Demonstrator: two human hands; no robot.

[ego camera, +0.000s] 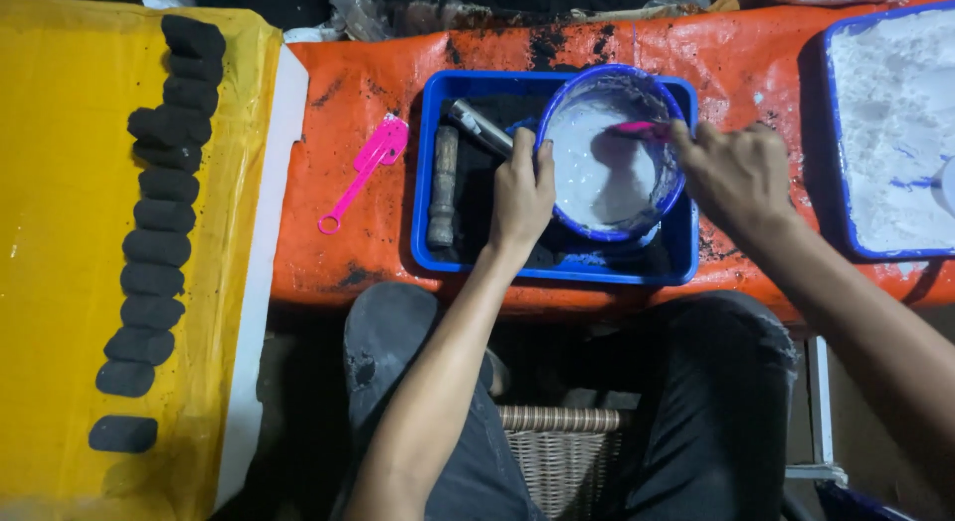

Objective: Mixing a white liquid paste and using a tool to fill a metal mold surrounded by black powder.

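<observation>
The left hand (pixel 521 193) grips the near-left rim of a round blue bowl (pixel 610 153) of white paste, which sits tilted in the blue tray (pixel 676 252) at the orange table's (pixel 378 252) front edge. The right hand (pixel 736 173) is clenched on a pink spatula (pixel 637 130) — its tip in the paste. A second pink spatula (pixel 368 168) lies left of the tray — well apart.

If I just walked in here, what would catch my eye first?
Probably the blue bowl of white paste at the centre, tilted in a blue tray: the left hand grips its rim while the right hand works a pink tool inside. To the left, a long row of black briquettes stands out on a yellow sheet.
</observation>
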